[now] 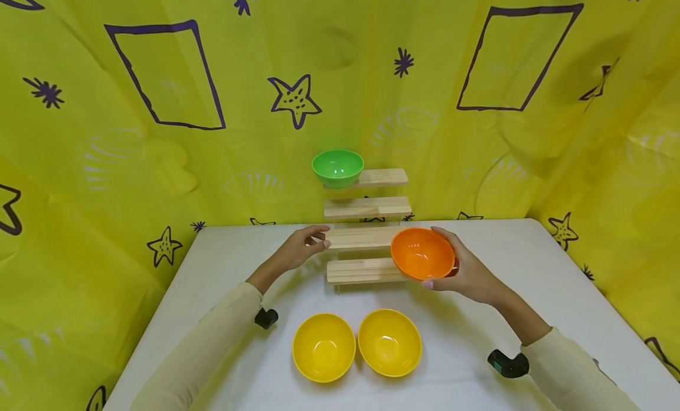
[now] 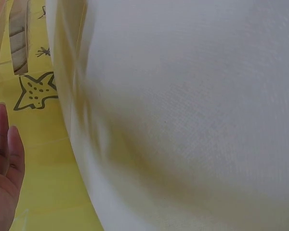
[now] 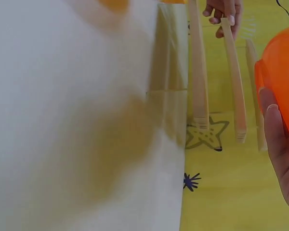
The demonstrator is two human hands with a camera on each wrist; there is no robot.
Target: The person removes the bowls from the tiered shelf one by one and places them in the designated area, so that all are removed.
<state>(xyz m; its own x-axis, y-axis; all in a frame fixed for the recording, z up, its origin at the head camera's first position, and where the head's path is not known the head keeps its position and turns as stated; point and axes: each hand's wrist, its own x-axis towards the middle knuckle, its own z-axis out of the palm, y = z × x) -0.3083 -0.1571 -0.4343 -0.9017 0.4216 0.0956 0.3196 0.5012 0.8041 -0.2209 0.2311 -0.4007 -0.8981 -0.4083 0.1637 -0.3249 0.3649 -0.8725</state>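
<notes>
My right hand grips an orange bowl by its right side, thumb low at the rim. The bowl is tilted, its inside facing me, in front of the right end of a stepped wooden rack. At the rack's left end, my left hand holds the end of the second shelf from the bottom between thumb and fingers. In the right wrist view, the orange bowl is partly cut off. A green bowl sits on the left of the top shelf.
Two yellow bowls, one on the left and one on the right, stand side by side in front of the rack. A white cloth covers the table. Behind it hangs a yellow patterned sheet.
</notes>
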